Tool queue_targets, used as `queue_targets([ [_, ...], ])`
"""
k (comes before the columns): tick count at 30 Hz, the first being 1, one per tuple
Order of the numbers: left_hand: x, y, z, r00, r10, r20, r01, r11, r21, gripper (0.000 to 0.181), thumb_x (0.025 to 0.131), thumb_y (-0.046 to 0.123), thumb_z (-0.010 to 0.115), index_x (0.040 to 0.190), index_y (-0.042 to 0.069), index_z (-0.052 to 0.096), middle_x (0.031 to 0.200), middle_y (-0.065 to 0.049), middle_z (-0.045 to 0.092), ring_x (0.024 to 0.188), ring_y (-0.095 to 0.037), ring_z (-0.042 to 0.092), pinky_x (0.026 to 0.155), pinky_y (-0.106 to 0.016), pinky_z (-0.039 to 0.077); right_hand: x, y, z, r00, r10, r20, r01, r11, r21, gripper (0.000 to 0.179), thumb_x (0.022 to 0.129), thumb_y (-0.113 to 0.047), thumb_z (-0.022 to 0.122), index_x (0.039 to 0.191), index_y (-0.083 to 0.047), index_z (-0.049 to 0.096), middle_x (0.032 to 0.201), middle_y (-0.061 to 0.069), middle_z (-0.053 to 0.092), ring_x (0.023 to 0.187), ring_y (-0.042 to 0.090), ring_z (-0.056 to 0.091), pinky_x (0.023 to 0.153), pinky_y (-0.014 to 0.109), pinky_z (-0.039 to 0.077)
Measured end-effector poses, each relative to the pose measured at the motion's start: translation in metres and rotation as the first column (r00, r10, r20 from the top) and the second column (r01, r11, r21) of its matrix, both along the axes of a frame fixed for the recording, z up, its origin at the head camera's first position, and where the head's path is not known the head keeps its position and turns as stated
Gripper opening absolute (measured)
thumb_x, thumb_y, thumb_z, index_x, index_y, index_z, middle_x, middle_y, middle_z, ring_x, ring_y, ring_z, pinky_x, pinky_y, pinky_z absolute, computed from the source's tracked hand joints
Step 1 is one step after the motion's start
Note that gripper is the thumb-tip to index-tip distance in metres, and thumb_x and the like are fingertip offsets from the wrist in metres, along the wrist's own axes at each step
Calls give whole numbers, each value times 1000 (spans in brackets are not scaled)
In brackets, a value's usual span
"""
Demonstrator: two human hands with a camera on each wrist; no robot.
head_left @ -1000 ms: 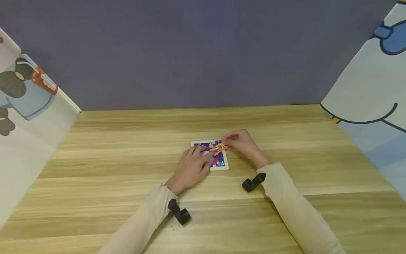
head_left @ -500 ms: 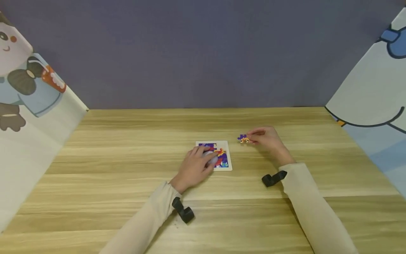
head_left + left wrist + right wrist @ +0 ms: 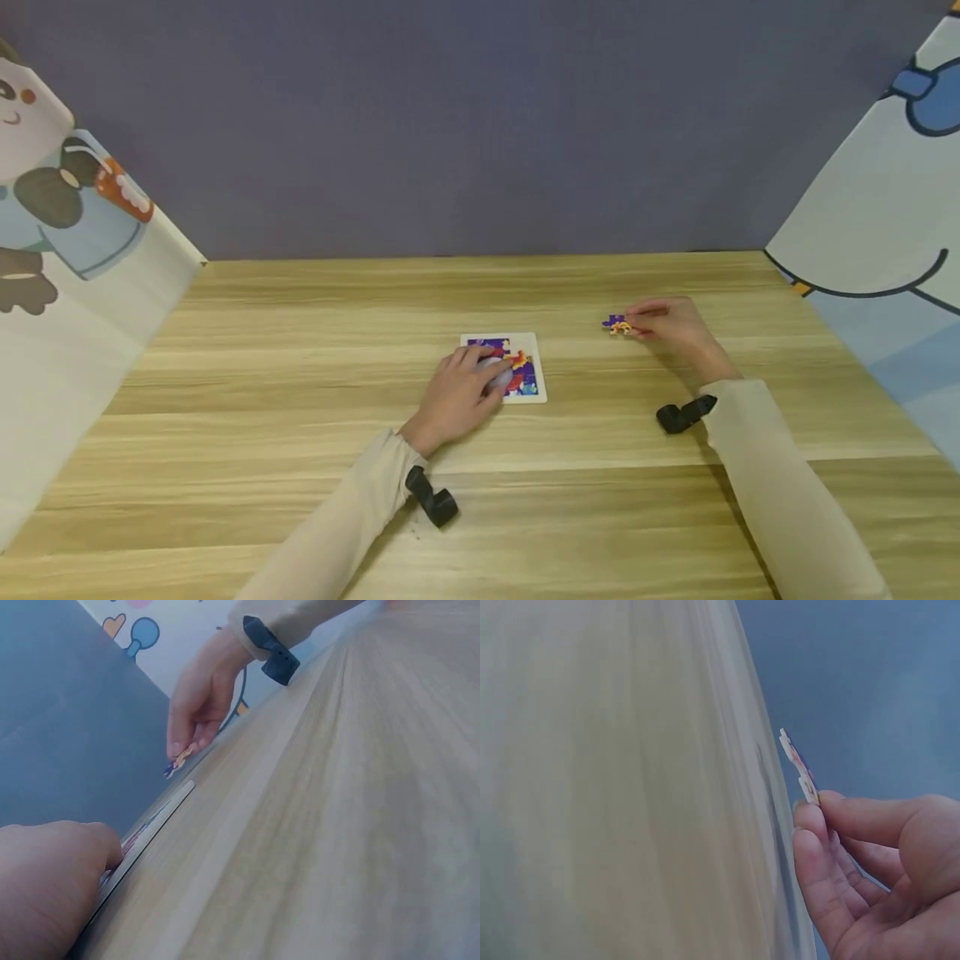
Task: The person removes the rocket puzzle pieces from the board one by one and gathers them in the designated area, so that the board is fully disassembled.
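The right hand pinches a piece between thumb and finger, the piece jutting from the fingertips on the side toward the left hand, raised off the table. The left hand lies with fingers outstretched, gripping nothing; the puzzle is partly beneath those fingers, its pale gap just beyond them.

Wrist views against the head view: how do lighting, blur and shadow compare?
Head view: fairly even light, a soft shadow along the right sleeve, the puzzle board small but readable; left wrist view: hazy and bluish, grain on the table smeared; right wrist view: table soft and hazy too, the puzzle piece nearly edge-on, so its print barely reads.
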State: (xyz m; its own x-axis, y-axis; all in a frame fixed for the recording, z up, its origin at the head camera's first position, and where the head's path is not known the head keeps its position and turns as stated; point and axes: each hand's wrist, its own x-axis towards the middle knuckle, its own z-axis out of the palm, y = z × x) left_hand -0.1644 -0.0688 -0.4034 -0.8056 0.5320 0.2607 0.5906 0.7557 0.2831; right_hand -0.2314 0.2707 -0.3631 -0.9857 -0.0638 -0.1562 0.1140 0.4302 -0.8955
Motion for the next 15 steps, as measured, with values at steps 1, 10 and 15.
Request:
queue_targets([
  [1, 0, 0, 0, 1000, 0, -2, 0, 1000, -4, 41, 96, 35, 47, 133, 20, 57, 136, -10, 51, 124, -28, 46, 105, -47, 39, -1, 2, 0, 1000, 0, 5, 0, 1000, 12, 44, 92, -12, 61, 124, 16, 51, 76, -20, 63, 71, -4, 63, 68, 17, 56],
  [10, 0, -1, -1, 1000, -8, -15, 8, 1000, 4, 41, 96, 32, 50, 134, 21, 56, 130, -10, 54, 120, -26, 48, 103, -46, 40, -6, 19, -1, 999, -16, 34, 14, 998, 58, 45, 92, -10, 61, 127, 15, 49, 75, -23, 62, 71, -5, 62, 68, 16, 56],
  [15, -1, -1, -2, 1000, -5, -12, 5, 1000, 5, 41, 96, 33, 49, 134, 21, 56, 128, -9, 54, 119, -24, 48, 102, -45, 40, -8, 23, 0, 997, -35, 62, 31, 997, 70, 44, 93, -8, 59, 129, 15, 47, 74, -22, 61, 70, -5, 62, 68, 17, 56],
])
